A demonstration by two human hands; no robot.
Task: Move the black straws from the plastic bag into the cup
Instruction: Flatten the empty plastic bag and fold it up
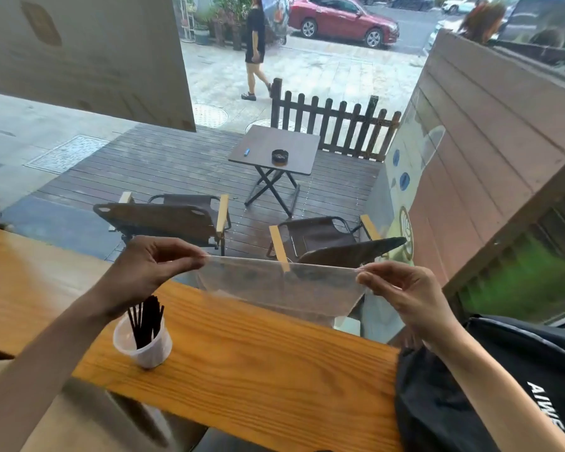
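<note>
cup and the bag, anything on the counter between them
Nothing: in the head view, only bare wooden counter lies between the cup and the bag.

Right of the cup (143,344) the bench (258,360) lies bare up to the black backpack (490,386); the stretched plastic bag (284,285) hangs above its far edge.

Both forearms are bare, with no sleeves showing; the left hand (144,265) and right hand (405,288) wear no gloves, rings or watch.
</note>
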